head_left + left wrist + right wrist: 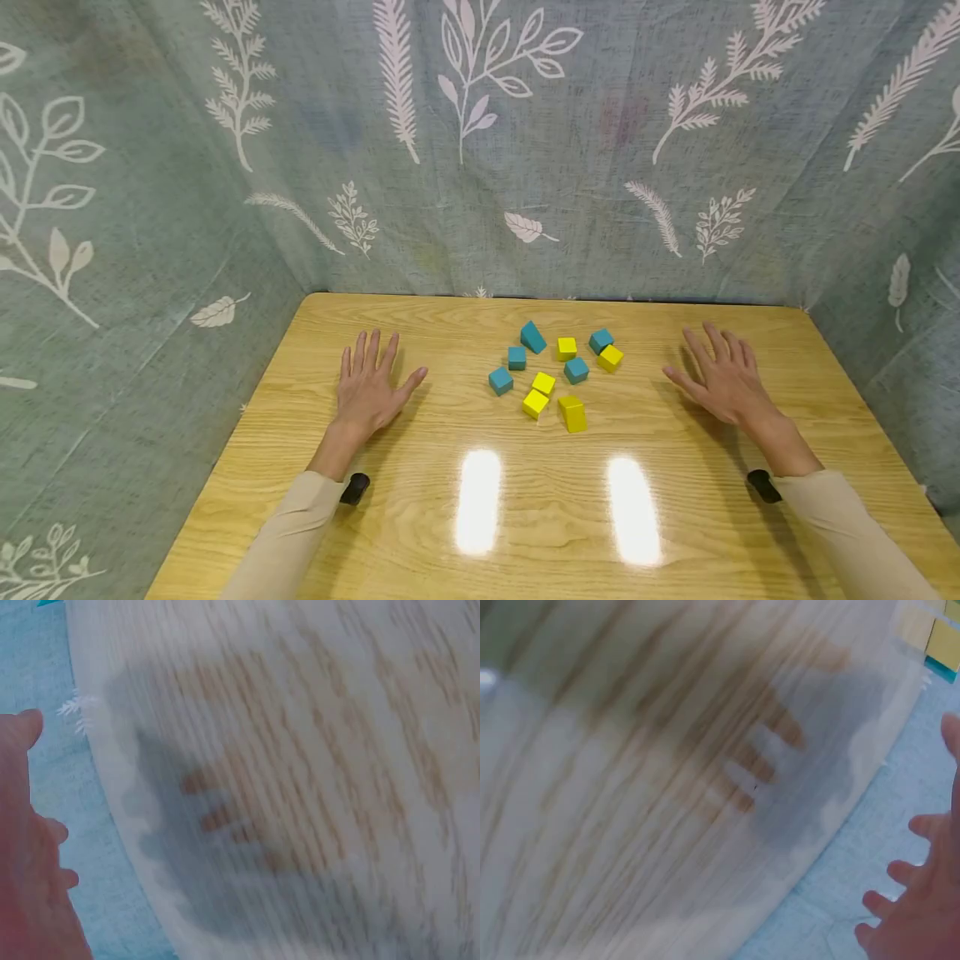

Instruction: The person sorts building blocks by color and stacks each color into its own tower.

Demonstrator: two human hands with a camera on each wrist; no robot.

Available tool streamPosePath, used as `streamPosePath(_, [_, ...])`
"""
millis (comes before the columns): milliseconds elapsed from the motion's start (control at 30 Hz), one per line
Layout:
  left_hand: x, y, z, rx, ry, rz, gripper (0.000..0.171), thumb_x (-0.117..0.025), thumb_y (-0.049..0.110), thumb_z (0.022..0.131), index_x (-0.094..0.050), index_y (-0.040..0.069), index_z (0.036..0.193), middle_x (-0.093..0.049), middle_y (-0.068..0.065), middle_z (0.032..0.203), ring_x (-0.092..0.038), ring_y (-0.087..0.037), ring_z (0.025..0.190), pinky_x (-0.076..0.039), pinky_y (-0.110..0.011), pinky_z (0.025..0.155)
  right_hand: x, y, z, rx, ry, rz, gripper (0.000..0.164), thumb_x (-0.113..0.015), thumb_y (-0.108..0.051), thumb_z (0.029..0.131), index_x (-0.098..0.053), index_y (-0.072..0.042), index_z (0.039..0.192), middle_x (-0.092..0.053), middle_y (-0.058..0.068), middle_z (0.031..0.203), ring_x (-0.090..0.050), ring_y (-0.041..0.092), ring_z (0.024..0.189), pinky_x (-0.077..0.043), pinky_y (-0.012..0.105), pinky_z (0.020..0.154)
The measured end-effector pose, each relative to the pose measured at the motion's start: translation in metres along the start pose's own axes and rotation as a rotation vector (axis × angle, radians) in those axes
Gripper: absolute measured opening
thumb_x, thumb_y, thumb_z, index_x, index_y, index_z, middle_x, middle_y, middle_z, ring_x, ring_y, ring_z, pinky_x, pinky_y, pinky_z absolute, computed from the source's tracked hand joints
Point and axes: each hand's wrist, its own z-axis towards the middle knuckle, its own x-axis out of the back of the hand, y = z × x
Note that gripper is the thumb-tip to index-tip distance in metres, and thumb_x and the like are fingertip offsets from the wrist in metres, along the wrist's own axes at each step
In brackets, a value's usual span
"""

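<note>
My left hand [366, 396], fingers spread and thumb out, is to the left of a loose group of blocks and holds nothing. On the other side, my right hand [723, 383] is likewise spread and holds nothing. Between them are several blue cubes [517, 358], several yellow cubes [567, 348], a blue wedge block [532, 337] at the back and a yellow wedge-like block [572, 414] at the front. Neither hand touches a block. Part of the left hand [30, 855] and of the right hand [922, 892] shows in the wrist views, with shadows on the wood.
The blocks lie on a glossy wooden table [405, 517] with two bright light reflections near its front. A grey-green leaf-patterned cloth [450, 225] hangs behind the table and along both sides. A small black device [355, 488] sits at the left wrist, another [763, 486] at the right.
</note>
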Motion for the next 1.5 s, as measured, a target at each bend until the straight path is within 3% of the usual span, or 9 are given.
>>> streamPosePath(167, [0.002,0.007,0.002,-0.044,0.061,-0.006,0.08,-0.052,0.055,0.103,-0.032,0.002,0.16,-0.025,-0.03,0.162,-0.015,-0.048,0.151,-0.012,-0.062,0.122,-0.003,-0.006,0.004,0.114,0.123,0.04,0.062,-0.067,-0.029,0.102,-0.045,0.008,0.147,-0.041,0.038,0.143,-0.037,0.059,0.13,-0.027,0.076,0.103])
streamPosePath(367, [0.004,0.021,0.002,-0.078,0.15,-0.064,0.072,-0.055,0.05,0.104,-0.043,-0.001,0.153,-0.042,-0.03,0.152,-0.039,-0.049,0.137,-0.034,-0.063,0.112,-0.006,-0.019,0.008,0.231,0.288,0.083,0.043,-0.078,-0.001,0.088,-0.061,0.012,0.125,-0.06,0.035,0.119,-0.056,0.054,0.109,-0.044,0.071,0.089])
streamPosePath(533, [0.002,0.032,-0.002,-0.093,0.215,-0.133,0.064,-0.061,0.045,0.103,-0.052,-0.002,0.146,-0.051,-0.027,0.144,-0.047,-0.046,0.127,-0.043,-0.06,0.104,-0.006,-0.034,0.008,0.199,0.278,0.155,0.03,-0.077,0.003,0.088,-0.065,0.009,0.115,-0.065,0.03,0.11,-0.061,0.05,0.101,-0.051,0.064,0.079])
streamPosePath(700, [0.0,0.042,-0.006,-0.117,0.26,-0.207,0.058,-0.065,0.04,0.102,-0.057,-0.003,0.141,-0.056,-0.025,0.138,-0.052,-0.044,0.12,-0.047,-0.057,0.1,-0.008,-0.048,0.006,0.159,0.247,0.213,0.025,-0.074,0.003,0.091,-0.066,0.009,0.114,-0.065,0.028,0.11,-0.061,0.047,0.103,-0.053,0.062,0.079])
streamPosePath(900, [-0.003,0.055,-0.009,-0.149,0.308,-0.267,0.052,-0.068,0.034,0.101,-0.06,-0.004,0.137,-0.059,-0.025,0.133,-0.055,-0.042,0.116,-0.05,-0.055,0.094,-0.012,-0.062,0.006,0.153,0.271,0.246,0.022,-0.075,0.003,0.091,-0.067,0.007,0.111,-0.067,0.025,0.107,-0.062,0.042,0.099,-0.053,0.058,0.08])
streamPosePath(1100, [-0.007,0.068,-0.01,-0.153,0.305,-0.319,0.048,-0.068,0.032,0.101,-0.062,-0.002,0.135,-0.061,-0.021,0.13,-0.056,-0.039,0.115,-0.052,-0.054,0.092,-0.018,-0.076,0.005,0.166,0.303,0.271,0.021,-0.076,0.004,0.089,-0.068,0.006,0.108,-0.068,0.022,0.104,-0.063,0.039,0.096,-0.054,0.056,0.078])
streamPosePath(1333, [-0.011,0.086,-0.013,-0.21,0.337,-0.392,0.043,-0.072,0.026,0.099,-0.065,-0.001,0.132,-0.063,-0.019,0.125,-0.059,-0.038,0.113,-0.054,-0.053,0.09,-0.024,-0.095,0.005,0.202,0.316,0.352,0.022,-0.077,0.007,0.088,-0.068,0.007,0.108,-0.068,0.02,0.103,-0.064,0.037,0.093,-0.055,0.055,0.078])
streamPosePath(1500, [-0.015,0.099,-0.013,-0.231,0.32,-0.458,0.039,-0.071,0.024,0.1,-0.065,0.0,0.13,-0.063,-0.018,0.124,-0.06,-0.035,0.111,-0.054,-0.05,0.089,-0.03,-0.106,0.007,0.205,0.31,0.382,0.023,-0.078,0.006,0.088,-0.068,0.007,0.108,-0.069,0.019,0.103,-0.065,0.035,0.092,-0.056,0.053,0.078])
